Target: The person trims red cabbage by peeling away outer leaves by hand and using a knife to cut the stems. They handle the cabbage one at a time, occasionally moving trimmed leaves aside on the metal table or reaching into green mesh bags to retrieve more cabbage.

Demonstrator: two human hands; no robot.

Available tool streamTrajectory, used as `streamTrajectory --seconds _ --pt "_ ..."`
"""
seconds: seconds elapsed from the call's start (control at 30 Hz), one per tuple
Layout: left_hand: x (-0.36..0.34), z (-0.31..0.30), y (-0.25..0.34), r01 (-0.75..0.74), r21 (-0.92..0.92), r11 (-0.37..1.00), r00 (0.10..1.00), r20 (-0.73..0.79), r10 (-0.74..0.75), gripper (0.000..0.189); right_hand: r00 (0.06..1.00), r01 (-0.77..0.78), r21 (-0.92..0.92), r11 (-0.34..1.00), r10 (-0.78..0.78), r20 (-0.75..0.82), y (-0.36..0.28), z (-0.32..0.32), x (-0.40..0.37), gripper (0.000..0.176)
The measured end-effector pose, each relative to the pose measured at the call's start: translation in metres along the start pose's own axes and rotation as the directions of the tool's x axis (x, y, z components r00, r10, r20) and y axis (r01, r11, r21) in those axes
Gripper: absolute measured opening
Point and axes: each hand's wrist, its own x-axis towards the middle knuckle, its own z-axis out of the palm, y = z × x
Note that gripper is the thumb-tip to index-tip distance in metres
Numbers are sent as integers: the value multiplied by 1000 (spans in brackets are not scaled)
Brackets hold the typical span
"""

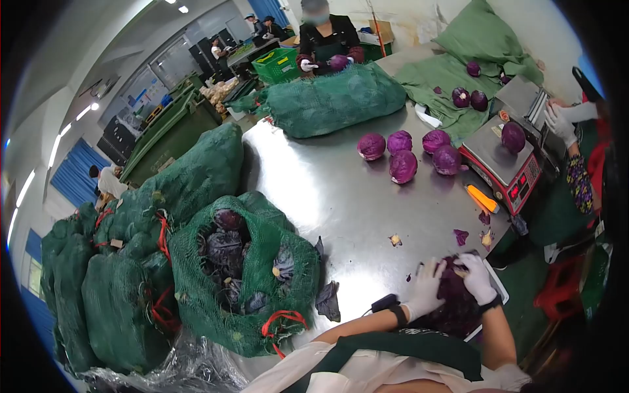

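A red cabbage [453,304] is held in both gloved hands at the near edge of the counter [341,196].
The left hand [426,288] is laid on its side with fingers spread; the right hand [477,278] is curled over its top. An open net sack [216,308] is seen nearby.

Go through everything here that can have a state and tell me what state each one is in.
Left hand: gripping red cabbage.
Right hand: gripping the same head.
Near mesh sack: open, dark cabbages inside.
Far sack: full, lying on its side.
Scale: display lit, one weighed cabbage on it.
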Motion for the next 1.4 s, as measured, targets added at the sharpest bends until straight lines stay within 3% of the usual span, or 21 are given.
streamTrajectory --seconds 0.1,0.17,0.27,0.33,0.4,0.47,0.57,0.6,0.63,0.7,0.77,0.8,0.87,0.9,0.97,1.0,1.07,1.1,1.2,1.3,1.4 --pt "-1 30 23 -150 -164 975 985 54 161 114 980 -198 116 973 194 42 7 -38 -38 32" --pt "0 36 37 -153 -281 948 947 234 222 113 920 -388 116 914 377 110 46 -48 -66 31" --pt "-3 25 50 -136 -509 850 930 230 287 102 918 -397 -173 902 385 -98 69 -65 -94 31" --pt "-7 3 48 49 -632 773 866 413 283 83 901 -422 -191 886 388 -193 81 -70 -106 30" --pt "-21 -24 29 49 -638 768 902 359 241 62 900 -424 -214 880 384 -205 87 -65 -113 30" --pt "-37 -64 5 67 -634 770 947 285 151 55 805 -461 424 779 568 -168 58 -58 -99 34" --pt "-81 -171 -13 211 -671 711 977 121 -176 49 814 -464 716 522 569 112 -53 -55 -63 33" --pt "-90 -223 -5 191 -331 924 977 -31 -213 44 848 -408 805 430 505 160 -77 -42 -56 32" --pt "-108 -237 -37 147 -176 973 919 -339 -200 35 849 -423 832 359 477 226 -113 -35 -48 34" --pt "-148 -284 -49 253 91 963 762 -632 -141 40 869 -446 878 172 320 379 -153 -10 -44 37" --pt "-194 -309 -66 524 356 774 652 -752 -95 41 792 -598 801 -40 127 598 -166 19 -47 41" --pt "-209 -305 -72 540 349 766 644 -757 -109 41 769 -636 771 0 84 634 -177 20 -46 41" --pt "-246 -285 -87 600 98 794 660 -622 -422 45 745 -667 744 48 32 666 -187 19 -41 42" --pt "-260 -268 -95 622 378 686 770 -455 -447 46 709 -702 705 104 8 705 -187 19 -41 42" --pt "-250 -244 -76 435 468 769 896 -310 -318 44 662 -738 654 165 -11 750 -187 20 -37 42" --pt "-246 -249 -72 440 462 770 894 -311 -324 44 625 -763 615 196 -14 780 -188 21 -34 41" --pt "-225 -267 -65 568 141 811 806 -298 -512 40 584 -789 570 228 -7 812 -188 23 -33 41" --pt "-206 -283 -56 538 -56 841 725 -479 -495 34 602 -775 579 254 17 798 -189 27 -32 39" --pt "-174 -317 -106 452 183 873 725 -645 -241 28 635 -748 607 269 25 772 -193 31 -26 35" --pt "-138 -313 -180 413 357 838 900 -304 -314 54 635 -758 618 210 23 772 -185 40 -28 32" --pt "-86 -302 -199 468 595 654 866 -162 -473 74 656 -731 621 284 39 754 -189 37 -27 31"
